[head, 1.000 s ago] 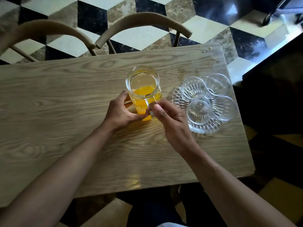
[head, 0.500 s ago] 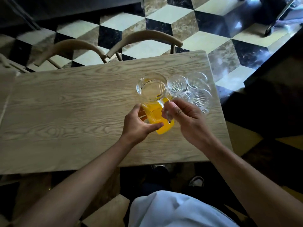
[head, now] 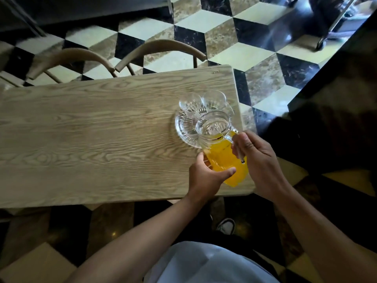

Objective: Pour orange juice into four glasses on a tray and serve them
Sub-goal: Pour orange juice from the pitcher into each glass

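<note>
A clear glass jug (head: 221, 146) part full of orange juice hangs lifted and tilted over the near side of a cut-glass tray (head: 184, 127) at the table's right end. My right hand (head: 258, 158) grips its handle. My left hand (head: 206, 176) cups the jug's base from below. Two empty glasses (head: 190, 103) (head: 214, 99) show on the far side of the tray. The jug hides the glasses on the tray's near side.
The wooden table (head: 98, 139) runs left from the tray, its right edge just past it. Two curved wooden chair backs (head: 159, 48) stand at the far side. A dark counter (head: 336, 111) borders the right. Checkered floor lies beyond.
The jug has risen off the table and moved right over the tray, both hands still on it. I have stood up, so the table looks farther below.
</note>
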{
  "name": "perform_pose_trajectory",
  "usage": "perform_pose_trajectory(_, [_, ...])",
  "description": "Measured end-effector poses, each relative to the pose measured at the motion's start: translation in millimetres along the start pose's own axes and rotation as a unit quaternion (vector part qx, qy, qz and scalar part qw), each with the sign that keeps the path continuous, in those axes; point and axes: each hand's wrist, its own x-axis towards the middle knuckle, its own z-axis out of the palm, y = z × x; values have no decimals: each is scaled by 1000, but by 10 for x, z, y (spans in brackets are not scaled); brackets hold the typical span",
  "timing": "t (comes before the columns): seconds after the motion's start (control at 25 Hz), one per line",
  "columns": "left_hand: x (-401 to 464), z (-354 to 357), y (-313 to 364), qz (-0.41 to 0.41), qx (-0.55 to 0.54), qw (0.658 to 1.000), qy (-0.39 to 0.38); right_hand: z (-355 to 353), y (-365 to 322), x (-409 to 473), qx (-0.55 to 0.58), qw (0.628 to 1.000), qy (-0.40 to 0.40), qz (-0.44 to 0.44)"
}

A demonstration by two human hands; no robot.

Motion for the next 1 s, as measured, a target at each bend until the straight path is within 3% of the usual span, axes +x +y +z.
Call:
perform_pose_trajectory(0.24, [368,565,-145,-32,-29,999,-34,-362,137,277,-85,995,56,21])
perform_pose_trajectory(0.48, [568,856,-206,-68,-45,995,-56,-513,152,474,-163,984,53,40])
perform_pose_trajectory(1.0, [594,1456,-208,-201,-219,952,-69,-753,155,829,-281,957,12,67])
